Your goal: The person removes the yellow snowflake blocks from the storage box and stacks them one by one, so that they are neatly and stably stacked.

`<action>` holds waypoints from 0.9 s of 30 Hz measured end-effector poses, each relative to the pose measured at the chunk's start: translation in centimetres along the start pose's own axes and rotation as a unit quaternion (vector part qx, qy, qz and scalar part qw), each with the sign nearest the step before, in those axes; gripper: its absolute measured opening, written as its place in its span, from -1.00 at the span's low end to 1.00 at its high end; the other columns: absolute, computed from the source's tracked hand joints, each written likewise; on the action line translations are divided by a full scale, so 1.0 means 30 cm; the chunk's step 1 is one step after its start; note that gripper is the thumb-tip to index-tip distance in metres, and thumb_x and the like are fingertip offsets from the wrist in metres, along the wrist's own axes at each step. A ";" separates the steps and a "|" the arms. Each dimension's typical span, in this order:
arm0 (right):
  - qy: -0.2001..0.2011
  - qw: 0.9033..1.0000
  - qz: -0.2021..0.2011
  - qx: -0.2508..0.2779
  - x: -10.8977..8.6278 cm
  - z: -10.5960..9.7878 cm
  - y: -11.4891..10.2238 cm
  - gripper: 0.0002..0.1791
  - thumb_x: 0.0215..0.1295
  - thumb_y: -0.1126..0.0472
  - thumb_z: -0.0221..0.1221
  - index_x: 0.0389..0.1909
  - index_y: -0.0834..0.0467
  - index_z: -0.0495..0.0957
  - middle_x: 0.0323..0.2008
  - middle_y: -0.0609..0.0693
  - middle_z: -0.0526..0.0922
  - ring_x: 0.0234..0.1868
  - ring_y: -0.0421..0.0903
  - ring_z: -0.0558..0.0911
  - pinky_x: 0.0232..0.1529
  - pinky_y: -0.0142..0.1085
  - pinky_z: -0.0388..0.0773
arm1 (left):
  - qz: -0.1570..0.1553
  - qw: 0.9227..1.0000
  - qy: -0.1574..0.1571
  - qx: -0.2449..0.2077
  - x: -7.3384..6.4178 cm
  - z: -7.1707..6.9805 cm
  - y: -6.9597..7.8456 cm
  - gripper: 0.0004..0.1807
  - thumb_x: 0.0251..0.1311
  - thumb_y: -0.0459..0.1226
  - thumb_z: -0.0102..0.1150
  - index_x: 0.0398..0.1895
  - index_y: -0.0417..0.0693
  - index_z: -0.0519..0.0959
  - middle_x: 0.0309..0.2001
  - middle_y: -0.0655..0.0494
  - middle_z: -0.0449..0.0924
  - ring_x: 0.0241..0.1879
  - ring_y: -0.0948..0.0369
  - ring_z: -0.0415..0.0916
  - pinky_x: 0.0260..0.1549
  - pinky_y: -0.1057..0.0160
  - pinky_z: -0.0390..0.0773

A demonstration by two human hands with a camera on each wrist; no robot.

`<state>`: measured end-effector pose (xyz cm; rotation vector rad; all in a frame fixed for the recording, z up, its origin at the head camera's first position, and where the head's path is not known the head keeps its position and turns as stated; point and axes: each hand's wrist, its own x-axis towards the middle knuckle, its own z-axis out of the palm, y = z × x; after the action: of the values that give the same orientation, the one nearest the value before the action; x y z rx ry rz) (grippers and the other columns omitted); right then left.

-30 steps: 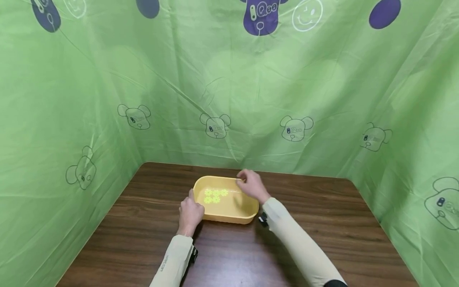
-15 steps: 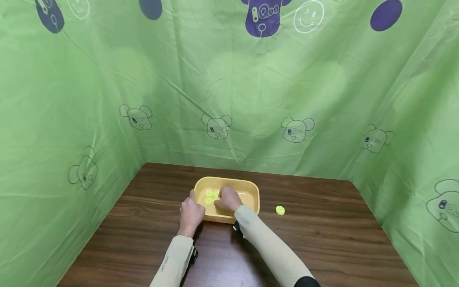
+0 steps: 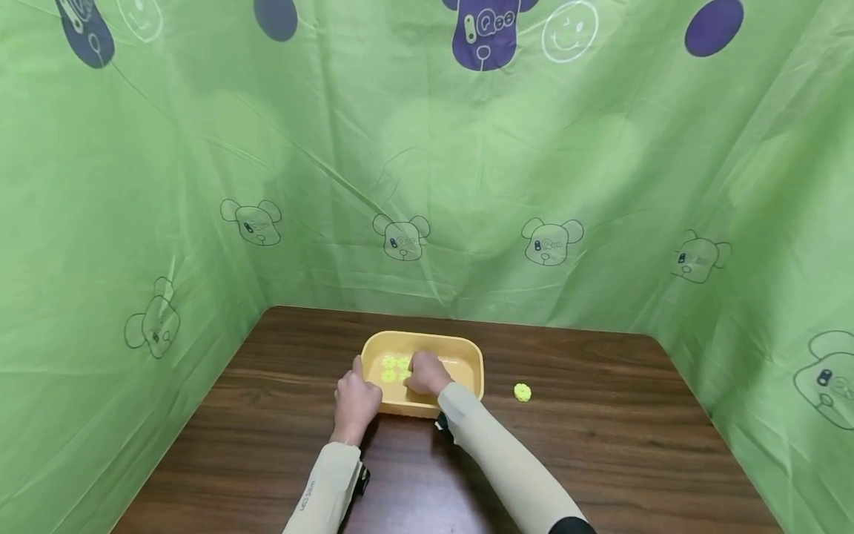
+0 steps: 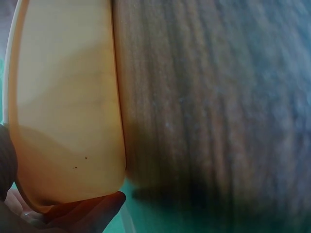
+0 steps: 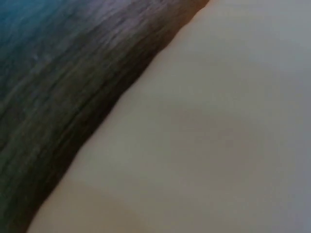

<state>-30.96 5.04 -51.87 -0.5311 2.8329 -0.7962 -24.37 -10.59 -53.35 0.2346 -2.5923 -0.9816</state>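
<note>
A yellow oblong basin (image 3: 400,409) sits on the table. At its left end my left hand (image 3: 356,404) grips the rim; in the left wrist view, curled fingers (image 4: 97,211) lie against the end of the basin wall (image 4: 68,97). My right hand (image 3: 427,372) reaches inside with bent fingers, fingertips hidden behind the hand, right at several small yellow-green flower-shaped pieces (image 3: 388,362) on the basin floor. I cannot tell whether it pinches one. Another flower-shaped piece (image 3: 523,392) lies on the table, right of the basin.
The dark wood-grain table (image 3: 620,430) has green printed fabric (image 3: 480,163) hanging behind it and along both sides. A pale, blurred surface (image 5: 194,136) fills most of the right wrist view, with wood grain beside it.
My right hand has moved left and down from the basin's far right rim to the flower-shaped pieces, uncovering the piece on the table. The left hand keeps its grip on the basin.
</note>
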 end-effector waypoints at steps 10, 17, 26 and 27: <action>-0.010 1.000 -0.015 -0.024 0.007 -0.014 -0.009 -0.35 0.09 0.32 0.38 -0.80 0.00 0.04 -0.71 -0.17 -0.06 -0.66 -0.23 -0.06 -0.60 -0.39 -0.05 | -0.003 1.000 -0.004 -0.008 0.011 -0.003 0.004 -0.30 0.03 -0.45 0.01 0.37 -0.38 0.36 -0.15 -0.45 0.63 -0.15 -0.39 0.62 -0.15 -0.28 0.57; -0.018 0.999 -0.004 -0.027 0.012 -0.012 -0.009 -0.35 0.12 0.31 0.39 -0.80 0.02 0.06 -0.68 -0.13 0.01 -0.65 -0.20 0.00 -0.60 -0.36 0.00 | 0.003 1.000 0.000 -0.007 0.014 -0.004 0.003 -0.29 0.00 -0.45 0.01 0.36 -0.38 0.37 -0.18 -0.45 0.63 -0.20 -0.40 0.62 -0.21 -0.28 0.57; -0.019 1.000 -0.002 -0.016 0.000 -0.011 0.004 -0.32 0.09 0.27 0.44 -0.80 0.01 0.05 -0.75 -0.19 -0.10 -0.67 -0.24 -0.08 -0.61 -0.39 -0.05 | -0.005 1.000 -0.009 -0.012 0.012 -0.005 -0.002 -0.29 0.04 -0.45 0.00 0.39 -0.36 0.35 -0.11 -0.45 0.63 -0.14 -0.39 0.62 -0.15 -0.28 0.57; -0.018 1.000 0.000 -0.014 -0.003 -0.014 0.005 -0.37 0.09 0.26 0.44 -0.77 0.02 0.10 -0.73 -0.19 -0.04 -0.66 -0.24 -0.02 -0.59 -0.39 0.00 | -0.005 1.000 -0.009 -0.012 0.013 -0.005 -0.003 -0.29 0.03 -0.45 -0.01 0.39 -0.36 0.35 -0.11 -0.45 0.63 -0.13 -0.40 0.61 -0.15 -0.28 0.57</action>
<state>-31.01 5.39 -51.59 -0.5449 2.8151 -0.7409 -24.66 -10.85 -53.19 0.2346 -2.5969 -1.0231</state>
